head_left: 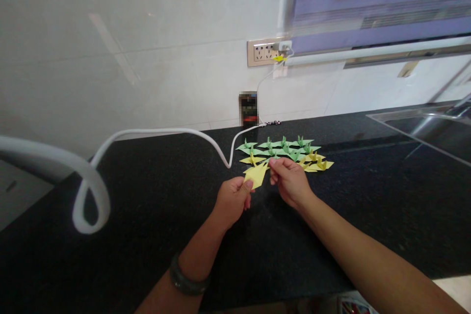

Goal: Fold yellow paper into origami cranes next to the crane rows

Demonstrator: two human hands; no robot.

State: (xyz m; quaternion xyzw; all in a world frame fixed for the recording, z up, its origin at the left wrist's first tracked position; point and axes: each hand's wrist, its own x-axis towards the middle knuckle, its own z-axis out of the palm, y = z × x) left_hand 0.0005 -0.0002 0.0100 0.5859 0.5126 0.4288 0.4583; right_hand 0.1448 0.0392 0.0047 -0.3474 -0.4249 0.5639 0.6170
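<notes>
Between my hands is a yellow origami crane (256, 175), partly folded, held above the dark countertop. My left hand (233, 200) pinches its lower left side between thumb and fingers. At its upper right tip, the thumb and fingers of my right hand (290, 180) are closed on a narrow point of the paper. Just behind them stand several finished green paper cranes (285, 144) in rows. Several yellow paper cranes (320, 163) sit at the near side of that group, some partly hidden by my right hand.
A thick white cable (162, 131) loops across the left and runs to a blurred-out upright object (248, 108) against the wall. Above it, a charger (283, 46) is plugged into a wall socket (259, 52). A metal sink (423, 125) is set into the countertop (154, 235) at right.
</notes>
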